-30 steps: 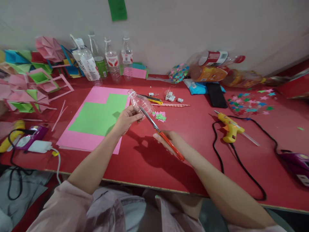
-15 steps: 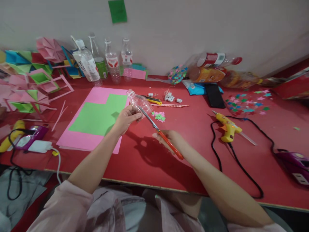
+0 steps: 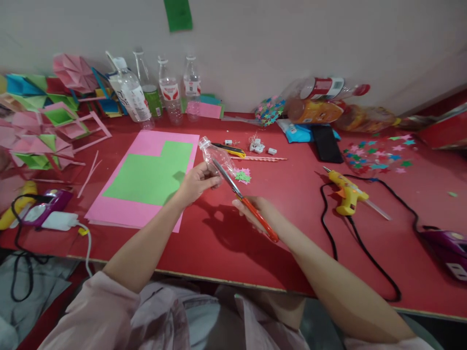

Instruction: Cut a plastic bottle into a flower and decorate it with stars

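Note:
My left hand (image 3: 199,185) grips a clear plastic bottle piece (image 3: 216,154) with its neck tilted up and to the left. In my right hand (image 3: 257,211) is a pair of scissors (image 3: 251,208) with red-orange handles, my fingers wrapped round them. The blades lie against the bottle's side; whether they cut into the plastic I cannot tell. Just beyond the bottle rest small pink and green paper stars (image 3: 242,175) and a yellow-black utility knife (image 3: 233,149). Green paper (image 3: 146,180) lies over pink sheets (image 3: 127,216) to the left of my hands.
A yellow glue gun (image 3: 346,194) with a black cord lies at right, near a dark phone (image 3: 326,143) and a star-covered clear piece (image 3: 379,155). Bottles (image 3: 170,92) stand along the wall. Folded paper models (image 3: 54,121) and a purple power strip (image 3: 47,206) occupy the left side.
My left hand and the bottle piece have shifted slightly right. The scissors stay against the bottle, with my right hand nearly in place.

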Available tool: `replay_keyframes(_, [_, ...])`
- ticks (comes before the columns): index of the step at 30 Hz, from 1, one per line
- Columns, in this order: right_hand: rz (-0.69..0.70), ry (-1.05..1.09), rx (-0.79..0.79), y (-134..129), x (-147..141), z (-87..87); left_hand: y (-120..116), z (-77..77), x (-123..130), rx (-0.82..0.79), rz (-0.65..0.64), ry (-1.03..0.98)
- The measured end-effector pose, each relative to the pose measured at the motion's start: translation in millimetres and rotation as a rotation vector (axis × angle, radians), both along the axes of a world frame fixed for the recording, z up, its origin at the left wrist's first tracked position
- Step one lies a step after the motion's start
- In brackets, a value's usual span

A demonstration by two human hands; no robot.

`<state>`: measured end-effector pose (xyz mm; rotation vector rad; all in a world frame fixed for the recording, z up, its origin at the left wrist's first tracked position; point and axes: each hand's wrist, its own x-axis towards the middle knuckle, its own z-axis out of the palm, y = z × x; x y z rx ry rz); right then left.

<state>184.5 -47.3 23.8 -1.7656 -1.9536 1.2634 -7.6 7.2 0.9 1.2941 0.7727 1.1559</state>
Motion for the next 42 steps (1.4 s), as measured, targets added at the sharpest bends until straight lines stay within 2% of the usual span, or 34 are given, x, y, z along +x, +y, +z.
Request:
replay_keyframes(9, [-0.088,-0.01,0.014,-4.0,-2.2,1.4,-1.1,0.1,-1.2,0.01,0.028,0.027])
replay_keyframes(18, [-0.088,0.032,0.017,-2.8,-2.1,-0.3,-0.2,0.9,-2.5,0.024,0.063,-0.004])
replay_keyframes(24, [-0.038,0.048,0.041,-1.8,2.0,8.3,-1.2,1.2,-4.8,0.013,-0.058,-0.075])
replay_keyframes(30, [0.0,0.05,0.061,-0.6,3.0,11.1,-0.3,2.2,-2.4,-0.035,0.115,-0.169])
replay_keyframes(35, [0.012,0.003,0.062,0.9,3.4,5.8,-1.9,5.0,-3.8,-0.078,0.147,-0.166])
replay_keyframes(42, [-0.033,0.045,-0.046,0.4,5.0,6.8,2.1,7.8,-11.4,0.084,0.185,-0.167])
